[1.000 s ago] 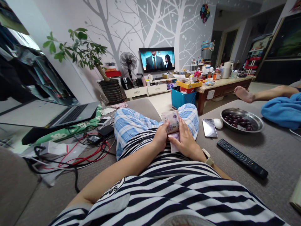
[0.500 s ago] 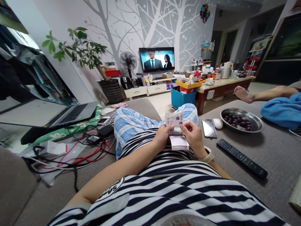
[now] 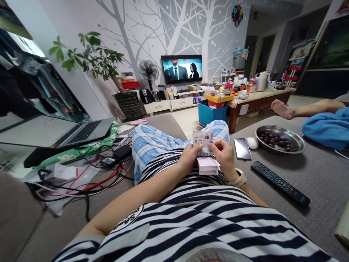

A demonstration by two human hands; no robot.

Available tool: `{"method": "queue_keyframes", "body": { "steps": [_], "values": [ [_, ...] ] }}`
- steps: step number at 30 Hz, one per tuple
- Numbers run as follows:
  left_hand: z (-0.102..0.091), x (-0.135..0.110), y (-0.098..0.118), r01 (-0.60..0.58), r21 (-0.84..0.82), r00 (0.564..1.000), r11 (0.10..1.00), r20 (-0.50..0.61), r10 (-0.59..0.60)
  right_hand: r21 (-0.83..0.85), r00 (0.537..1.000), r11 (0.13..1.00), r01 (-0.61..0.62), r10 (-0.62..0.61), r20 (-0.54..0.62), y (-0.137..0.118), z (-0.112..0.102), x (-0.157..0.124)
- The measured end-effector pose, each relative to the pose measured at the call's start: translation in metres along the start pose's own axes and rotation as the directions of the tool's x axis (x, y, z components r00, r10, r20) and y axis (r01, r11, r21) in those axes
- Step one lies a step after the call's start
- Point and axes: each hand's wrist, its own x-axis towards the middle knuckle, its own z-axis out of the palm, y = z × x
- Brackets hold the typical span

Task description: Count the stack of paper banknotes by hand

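A stack of purple-and-white banknotes (image 3: 203, 140) is held upright above my lap, with a "5" printed on the front note. Its left edge is gripped by my left hand (image 3: 188, 157), thumb across the front and fingers behind. My right hand (image 3: 224, 157) pinches the right side between thumb and fingers. Below the thumbs, several folded-down notes (image 3: 208, 166) fan toward my belly. Where they join the stack is partly hidden by my hands. A pale watch (image 3: 240, 178) is on my right wrist.
On the sofa to my right lie a phone (image 3: 242, 148), a white mouse (image 3: 252, 143), a remote control (image 3: 280, 183) and a metal bowl (image 3: 301, 145) of dark round fruit. Another person's bare foot (image 3: 282, 108) rests beyond. Tangled cables (image 3: 89, 185) and a laptop (image 3: 85, 131) are at left.
Another note has come down below the stack, so the lower notes now show separated layers. The stack and both hands have barely shifted.
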Motion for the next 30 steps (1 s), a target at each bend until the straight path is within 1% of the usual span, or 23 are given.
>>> {"method": "queue_keyframes", "body": {
  "steps": [5,10,14,17,22,30],
  "values": [
    [0.001,0.003,0.001,0.023,-0.018,1.000,1.000,-0.005,-0.023,-0.005,1.000,1.000,0.019,-0.019,0.008,-0.001,-0.001,-0.002],
    [-0.002,0.012,-0.001,0.054,-0.117,0.997,0.992,-0.047,-0.060,-0.006,0.997,0.997,0.081,-0.081,-0.017,-0.008,-0.001,-0.010],
    [-0.003,0.015,-0.002,0.061,-0.181,0.997,0.982,-0.029,-0.067,0.035,0.992,0.992,0.124,-0.124,-0.004,-0.011,0.000,-0.015],
    [-0.003,0.015,-0.002,0.052,-0.187,0.998,0.981,-0.020,-0.056,0.069,0.991,0.988,0.135,-0.136,0.013,-0.010,0.001,-0.016],
    [-0.003,0.016,-0.003,0.057,-0.191,0.998,0.980,-0.025,-0.063,0.072,0.989,0.987,0.140,-0.143,0.036,-0.010,-0.001,-0.016],
    [-0.007,0.017,-0.005,0.045,-0.139,0.999,0.989,-0.024,-0.049,0.085,0.990,0.987,0.135,-0.139,0.040,-0.013,-0.004,-0.018]
  ]
}}
